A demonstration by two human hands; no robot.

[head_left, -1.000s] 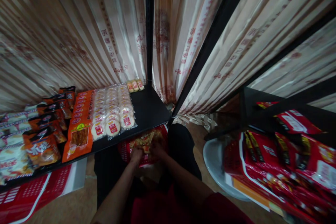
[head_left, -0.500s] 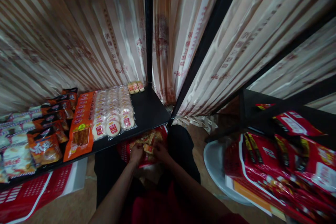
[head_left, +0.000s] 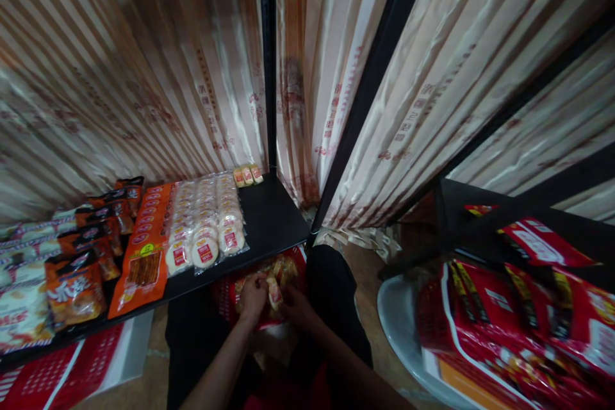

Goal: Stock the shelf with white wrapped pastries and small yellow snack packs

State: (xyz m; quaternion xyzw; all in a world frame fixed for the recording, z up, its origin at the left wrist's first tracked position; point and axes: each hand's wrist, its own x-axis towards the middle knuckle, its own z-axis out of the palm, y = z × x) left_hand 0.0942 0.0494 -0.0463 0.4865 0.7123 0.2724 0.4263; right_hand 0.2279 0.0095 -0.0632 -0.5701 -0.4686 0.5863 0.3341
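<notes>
Low in front of me, my left hand (head_left: 254, 296) and my right hand (head_left: 296, 309) are both closed at a small yellow packaged snack (head_left: 274, 293) with a red-and-white label. The packet stands tilted between them, fingers at either side. Under it sits a red basket (head_left: 302, 262) with more yellow-wrapped snacks (head_left: 286, 267), partly hidden by my hands. On the black shelf (head_left: 276, 208) above, three like packets (head_left: 247, 174) stand in a row in the back corner.
Left of them on the shelf are rows of round white wrapped cakes (head_left: 205, 250), orange packs (head_left: 141, 262) and bagged snacks (head_left: 75, 288). At right, a red basket of red packets (head_left: 519, 333) rests on a grey stool (head_left: 394, 320). Pleated curtains (head_left: 206, 64) and black posts (head_left: 269, 64) enclose the back.
The packet has turned from lying crosswise to nearly upright between my hands. The left fingers have lifted slightly. My view has tilted a little, so the shelf sits lower.
</notes>
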